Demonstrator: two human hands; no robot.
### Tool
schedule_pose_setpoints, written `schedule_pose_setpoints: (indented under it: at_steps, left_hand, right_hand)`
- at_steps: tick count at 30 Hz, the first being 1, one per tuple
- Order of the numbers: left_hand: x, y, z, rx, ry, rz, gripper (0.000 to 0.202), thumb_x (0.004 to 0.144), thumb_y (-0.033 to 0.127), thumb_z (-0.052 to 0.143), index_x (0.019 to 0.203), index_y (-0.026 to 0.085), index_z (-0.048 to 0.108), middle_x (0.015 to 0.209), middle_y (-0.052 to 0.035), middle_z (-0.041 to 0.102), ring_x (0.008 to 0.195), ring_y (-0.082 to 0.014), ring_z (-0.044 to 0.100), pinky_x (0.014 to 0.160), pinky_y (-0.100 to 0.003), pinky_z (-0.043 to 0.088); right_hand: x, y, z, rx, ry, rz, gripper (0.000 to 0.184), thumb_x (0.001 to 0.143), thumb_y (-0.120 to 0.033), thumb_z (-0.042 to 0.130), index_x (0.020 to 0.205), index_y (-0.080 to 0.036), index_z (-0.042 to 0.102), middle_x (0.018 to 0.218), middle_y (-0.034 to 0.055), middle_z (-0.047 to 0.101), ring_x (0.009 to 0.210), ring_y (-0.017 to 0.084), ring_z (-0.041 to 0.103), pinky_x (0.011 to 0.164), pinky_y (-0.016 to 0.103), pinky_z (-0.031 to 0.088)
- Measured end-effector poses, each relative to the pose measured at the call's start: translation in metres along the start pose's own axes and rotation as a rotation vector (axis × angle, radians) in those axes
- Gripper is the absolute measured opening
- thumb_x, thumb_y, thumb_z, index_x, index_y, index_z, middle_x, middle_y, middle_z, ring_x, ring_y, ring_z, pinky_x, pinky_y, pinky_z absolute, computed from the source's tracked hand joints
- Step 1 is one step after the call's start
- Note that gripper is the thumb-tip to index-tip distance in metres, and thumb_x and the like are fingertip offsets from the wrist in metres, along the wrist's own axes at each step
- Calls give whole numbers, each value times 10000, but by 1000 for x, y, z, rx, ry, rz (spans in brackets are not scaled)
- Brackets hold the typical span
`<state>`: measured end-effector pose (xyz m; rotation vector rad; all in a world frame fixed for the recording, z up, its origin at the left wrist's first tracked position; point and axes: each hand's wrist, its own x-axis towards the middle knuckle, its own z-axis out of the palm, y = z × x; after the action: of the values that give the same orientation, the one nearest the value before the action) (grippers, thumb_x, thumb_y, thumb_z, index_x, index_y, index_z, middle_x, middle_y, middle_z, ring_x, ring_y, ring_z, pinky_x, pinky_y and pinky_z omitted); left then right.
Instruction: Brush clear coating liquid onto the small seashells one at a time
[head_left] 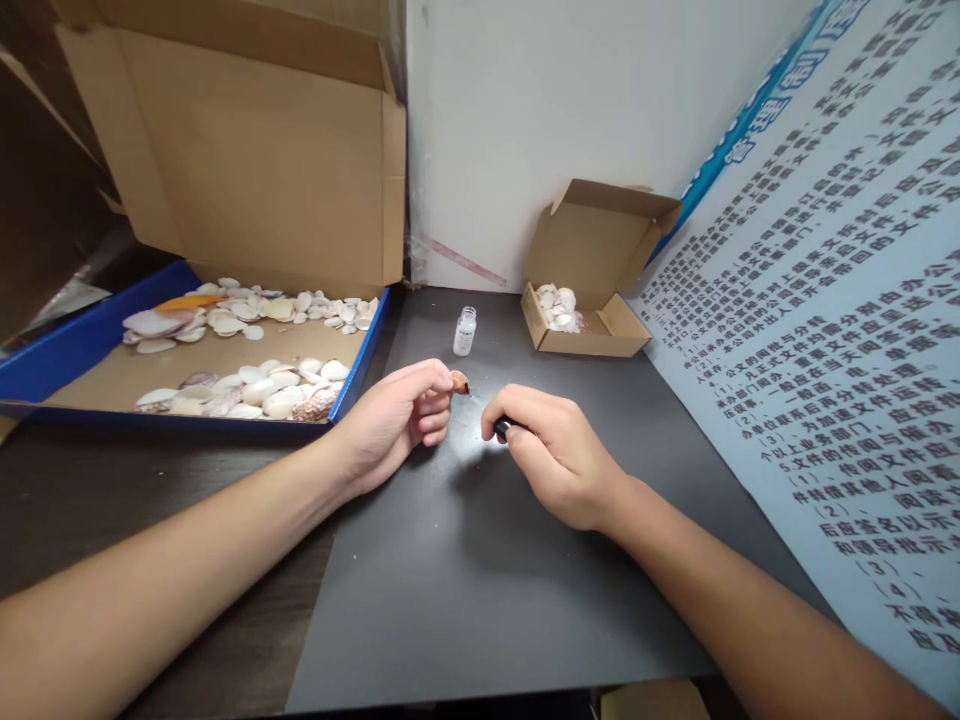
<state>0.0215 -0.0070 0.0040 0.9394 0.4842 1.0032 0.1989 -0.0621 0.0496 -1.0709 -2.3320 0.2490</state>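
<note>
My left hand (401, 418) pinches a small brownish seashell (460, 382) between thumb and forefinger, just above the dark grey mat (465, 590). My right hand (551, 450) is closed round a thin black-handled tool (501, 427), maybe a small brush, whose tip points at the shell. A small clear bottle (465, 331) with no cap stands upright on the mat a little beyond both hands.
A blue tray (45, 360) at the left holds several pale shells (255, 390), with a large open cardboard box (247, 150) behind it. A small open cardboard box (592, 335) with a few shells sits at the back right. A printed notice board (825, 330) leans along the right.
</note>
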Motion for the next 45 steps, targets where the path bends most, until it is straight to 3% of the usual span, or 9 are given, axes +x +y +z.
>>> schedule_pose_setpoints:
  at_steps: [4,11,17,24,30,37,43,45]
  left_hand:
    - [0,0,0,5,-5,2,116,825,186,578,715,151,588,580,62,247,498,-73,228,425,-170,280]
    - [-1,1,1,8,4,3,72,799,193,599,740,151,607,580,63,249,497,-75,239,423,-167,288]
    - [0,1,1,-1,2,-3,119,809,187,585,694,157,580,577,60,249,494,-75,237,422,-172,284]
    - [-1,1,-1,5,-6,0,85,807,199,591,737,153,605,582,62,249,501,-76,235,427,-170,287]
    - [-1,2,0,9,-4,-4,109,815,194,586,712,159,580,585,59,241,505,-77,225,432,-177,277]
    - [0,1,1,14,10,-1,102,821,190,563,731,153,595,587,57,236,514,-81,224,434,-180,271]
    - [-1,1,1,13,5,-11,104,815,188,580,716,156,588,587,58,242,507,-77,218,432,-182,266]
    - [-1,1,1,12,8,-10,108,814,187,581,710,156,583,587,58,240,506,-77,214,431,-181,264]
  right_hand:
    - [1,0,0,-32,-17,77,195,837,-125,381,760,-179,551,700,1,554,647,143,482,641,282,354]
    - [-3,-1,0,52,62,-93,204,828,-120,377,818,-181,572,749,21,571,654,151,486,639,286,374]
    - [1,0,2,-31,11,56,199,841,-126,374,767,-187,549,706,4,552,650,149,486,642,286,359]
    - [-3,-3,1,44,29,-85,201,822,-121,378,821,-178,571,747,19,557,664,151,479,646,288,368]
    - [-1,-3,0,-62,0,30,188,829,-123,379,779,-171,554,708,9,542,643,144,460,628,287,339]
    - [-4,-6,0,-18,6,-124,205,796,-116,383,816,-151,584,728,16,542,644,136,455,627,282,346]
    - [-2,-4,1,-143,8,70,193,828,-140,395,786,-161,583,714,10,554,644,140,465,622,289,327]
    - [-1,-4,1,-128,14,63,192,830,-145,394,789,-160,581,717,12,556,649,141,468,626,289,332]
